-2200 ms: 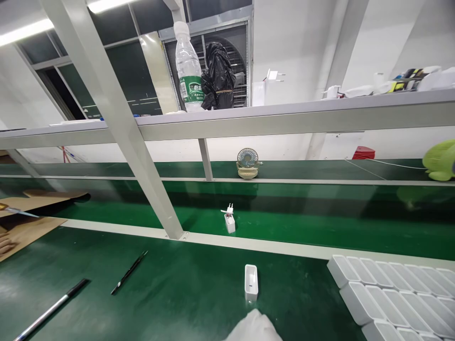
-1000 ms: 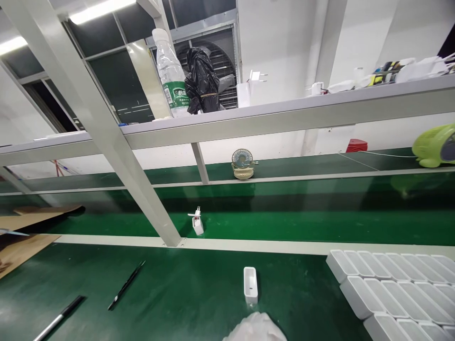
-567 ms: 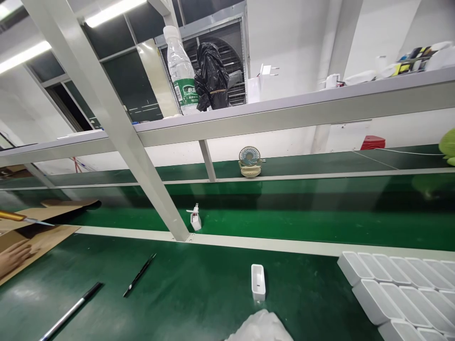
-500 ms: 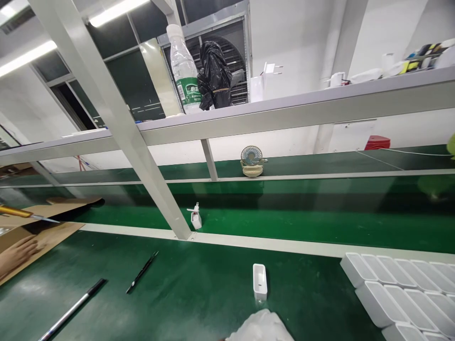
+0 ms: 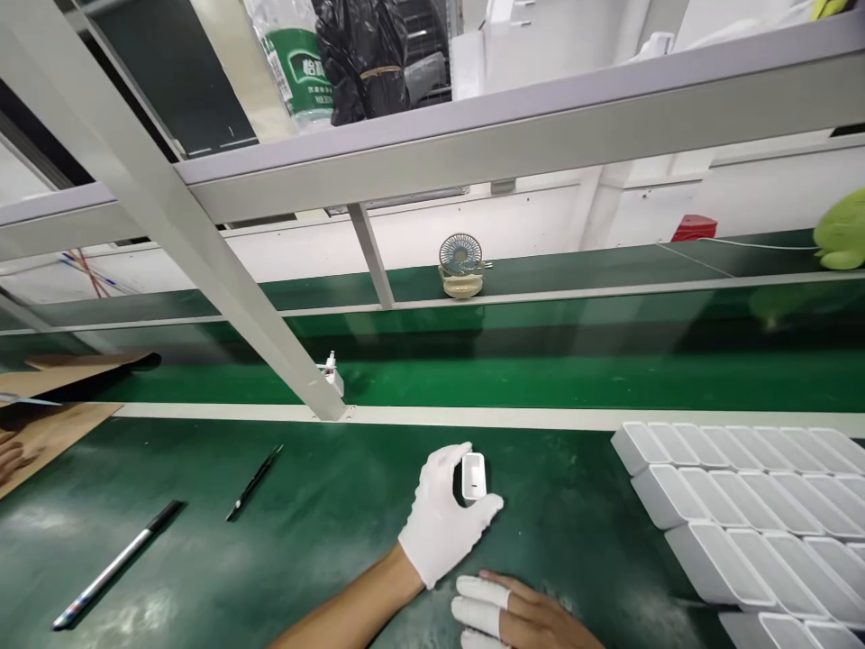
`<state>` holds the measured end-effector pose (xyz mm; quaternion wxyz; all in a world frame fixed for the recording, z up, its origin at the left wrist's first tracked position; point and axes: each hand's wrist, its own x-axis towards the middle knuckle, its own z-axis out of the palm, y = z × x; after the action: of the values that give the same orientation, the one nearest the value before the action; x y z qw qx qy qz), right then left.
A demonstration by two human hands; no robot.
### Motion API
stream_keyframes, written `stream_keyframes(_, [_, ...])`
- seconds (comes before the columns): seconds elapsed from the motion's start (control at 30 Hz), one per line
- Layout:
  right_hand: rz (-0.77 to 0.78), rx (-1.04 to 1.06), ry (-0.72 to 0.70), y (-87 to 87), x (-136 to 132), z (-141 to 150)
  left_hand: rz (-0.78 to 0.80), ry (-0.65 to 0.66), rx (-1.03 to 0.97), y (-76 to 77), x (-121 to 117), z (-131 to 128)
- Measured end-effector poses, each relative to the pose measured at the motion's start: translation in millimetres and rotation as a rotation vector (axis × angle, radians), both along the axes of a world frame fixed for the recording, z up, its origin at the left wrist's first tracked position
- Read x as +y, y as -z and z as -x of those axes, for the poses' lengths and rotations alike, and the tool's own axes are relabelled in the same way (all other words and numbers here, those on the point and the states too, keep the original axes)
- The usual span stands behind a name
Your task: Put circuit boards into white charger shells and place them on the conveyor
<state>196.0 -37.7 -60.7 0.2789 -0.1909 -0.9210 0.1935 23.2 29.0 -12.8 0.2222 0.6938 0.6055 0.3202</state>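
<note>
My left hand (image 5: 447, 514), in a white glove, curves round a small white plastic case (image 5: 474, 476) on the green work surface. Its forefinger lies at the far end of the case and its thumb at the near end. The case is an open-topped oblong with a small dark slot in its floor. Just below and to the right, my right hand (image 5: 520, 617) is held low with its fingers stretched out and nothing seen in them. White finger covers sleeve several of its fingers. The bottom edge of the picture cuts off part of this hand.
Rows of white plastic cases (image 5: 736, 505) stand at the right. On the left lie a black pen-like tool (image 5: 255, 484) and a silver-and-black rod (image 5: 118, 566). Another person's hand (image 5: 8, 457) rests by cardboard (image 5: 68, 433). A slanting metal post (image 5: 223, 270) stands ahead.
My gloved left hand has come up from the bottom edge to the white plastic case. My right hand has entered the picture. The view has tilted downward.
</note>
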Motion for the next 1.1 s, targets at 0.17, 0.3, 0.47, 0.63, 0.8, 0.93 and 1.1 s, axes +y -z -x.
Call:
stream_keyframes(0.17, [0.061,-0.069,-0.047,-13.5,2,-3,0.075,0.093,-0.030,-3.2,2,1])
stream_keyframes(0.3, [-0.023,-0.091,-0.110,-10.0,3,0,0.087,0.120,-0.060,-5.4,5,1])
stream_keyframes(0.47, [-0.053,-0.056,-0.059,9.9,-1,6,0.102,0.105,-0.088,-5.0,5,1])
stream_keyframes(0.63, [-0.064,-0.076,-0.073,1.5,-1,1,0.073,0.213,-0.139,-2.9,4,8])
stream_keyframes(0.8, [-0.050,-0.080,-0.062,5.0,-2,2,0.058,0.247,-0.091,1.1,7,9])
stream_keyframes(0.93, [-0.033,-0.106,-0.033,6.8,-5,3,0.081,0.255,-0.067,0.3,7,5])
stream_keyframes(1.1, [-0.078,-0.144,-0.024,-4.7,-7,1,0.089,0.252,-0.101,-4.6,10,3])
